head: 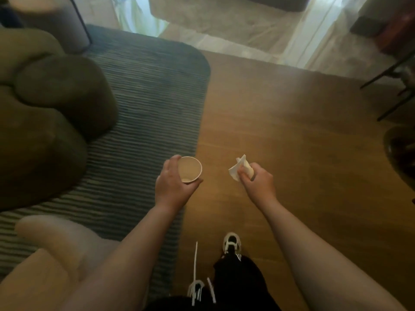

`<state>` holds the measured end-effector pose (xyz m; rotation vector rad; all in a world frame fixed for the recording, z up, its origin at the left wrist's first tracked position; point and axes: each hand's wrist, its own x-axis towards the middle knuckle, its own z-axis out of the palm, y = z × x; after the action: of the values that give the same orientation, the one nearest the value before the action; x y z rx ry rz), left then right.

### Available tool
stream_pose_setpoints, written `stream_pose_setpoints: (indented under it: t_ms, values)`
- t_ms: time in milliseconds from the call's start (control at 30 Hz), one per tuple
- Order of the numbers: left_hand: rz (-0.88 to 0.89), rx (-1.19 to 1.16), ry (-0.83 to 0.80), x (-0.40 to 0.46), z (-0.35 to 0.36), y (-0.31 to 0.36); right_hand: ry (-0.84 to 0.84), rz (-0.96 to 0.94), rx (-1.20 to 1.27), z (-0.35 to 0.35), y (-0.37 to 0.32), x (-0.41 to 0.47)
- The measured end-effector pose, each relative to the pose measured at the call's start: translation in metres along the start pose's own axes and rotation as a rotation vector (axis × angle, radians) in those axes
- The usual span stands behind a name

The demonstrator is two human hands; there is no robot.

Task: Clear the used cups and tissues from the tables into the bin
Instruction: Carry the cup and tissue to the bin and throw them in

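Observation:
My left hand (173, 185) is wrapped around a white paper cup (189, 169), held upright above the edge of the rug; the cup's brownish inside shows a little liquid at the bottom. My right hand (258, 182) is closed on a crumpled white tissue (239, 168), which sticks out to the upper left of my fingers, over the wooden floor. Both arms reach forward at waist height. No bin or table top can be made out in view.
A dark striped rug (146, 97) covers the left floor, with an olive rounded sofa (45, 113) on it and a beige armchair (51, 254) at the lower left. Wooden floor (292, 131) runs ahead. Black furniture legs (395, 93) stand at the right. My shoe (232, 242) steps forward.

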<state>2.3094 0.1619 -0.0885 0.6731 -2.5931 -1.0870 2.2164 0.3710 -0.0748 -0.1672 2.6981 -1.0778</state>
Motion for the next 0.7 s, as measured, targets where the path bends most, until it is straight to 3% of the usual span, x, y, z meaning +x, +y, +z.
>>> stream_pose_setpoints:
  t_ms: [300,700]
  values:
    - [-0.117,0.059,0.110,0.241,0.041,-0.015,-0.057,-0.109,0.025,0.034,-0.048,0.281]
    - [-0.259,0.068,0.261,0.588,0.025,-0.002,-0.213,-0.262,-0.065,0.053,-0.212,0.632]
